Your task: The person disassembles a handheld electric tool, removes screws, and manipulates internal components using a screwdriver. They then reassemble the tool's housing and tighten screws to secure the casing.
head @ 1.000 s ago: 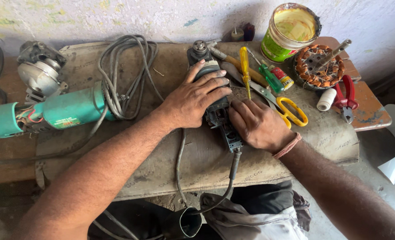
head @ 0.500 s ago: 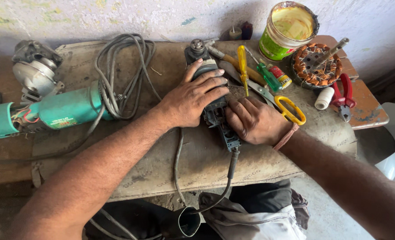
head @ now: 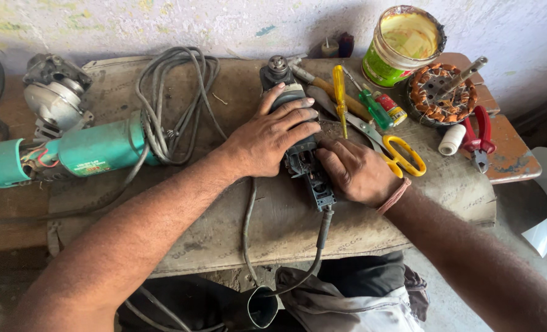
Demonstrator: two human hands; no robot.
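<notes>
A small dark power tool (head: 303,161) with its casing open lies on the worn bench (head: 359,227), its cable (head: 319,246) running down off the front edge. My left hand (head: 270,135) lies across the tool's body and grips it. My right hand (head: 354,171) rests beside the open handle section, fingertips curled into it. What the fingers touch inside is hidden.
A large green angle grinder (head: 70,147) and a coil of grey cable (head: 169,104) lie at the left. Yellow screwdriver (head: 340,92), green screwdriver (head: 372,104), yellow-handled scissors (head: 402,154), red pliers (head: 479,138), a copper-wound stator (head: 442,92), a white roll (head: 451,139) and a paint tin (head: 402,46) crowd the right.
Both hands stay on the small tool. The view has shifted slightly; the right fingers have curled a little closer into the open handle.
</notes>
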